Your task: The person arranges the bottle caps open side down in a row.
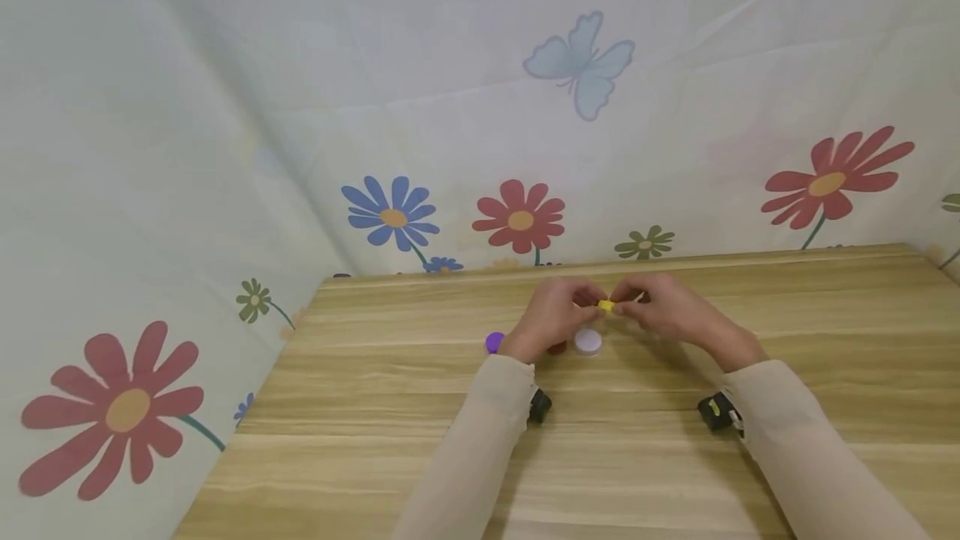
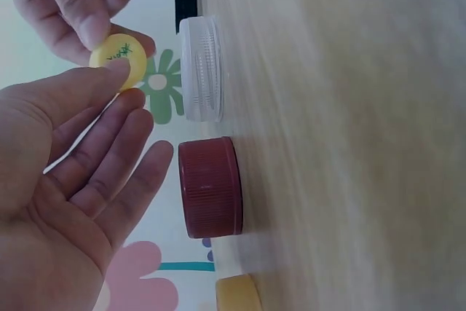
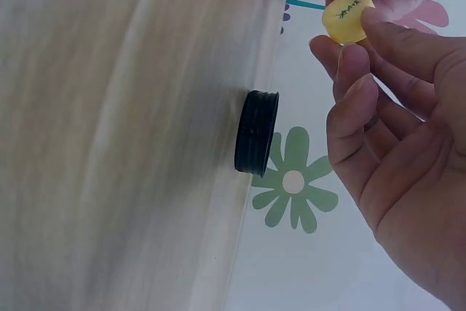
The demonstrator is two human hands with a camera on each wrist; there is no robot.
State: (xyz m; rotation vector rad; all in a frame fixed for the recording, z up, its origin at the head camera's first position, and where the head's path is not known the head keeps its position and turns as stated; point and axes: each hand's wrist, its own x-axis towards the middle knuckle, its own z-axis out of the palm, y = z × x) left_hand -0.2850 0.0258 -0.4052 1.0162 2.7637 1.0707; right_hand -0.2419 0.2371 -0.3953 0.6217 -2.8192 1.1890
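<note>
The small yellow cap sits between both hands, raised above the wooden table, not touching it. The left hand pinches the cap at its thumb tip, its remaining fingers spread loosely below the cap. The right hand pinches the same cap from the opposite side with thumb and fingertips. A dark green mark shows on the cap face in both wrist views.

Directly under the left hand's fingers, a dark red ribbed cap lies on the table; just beside it, toward the right hand, lies a white ribbed cap. A purple cap lies on the outer side of the left wrist. A black cap rests on the table below the right hand, near the far edge. Another yellow cap shows at the left wrist view's edge
</note>
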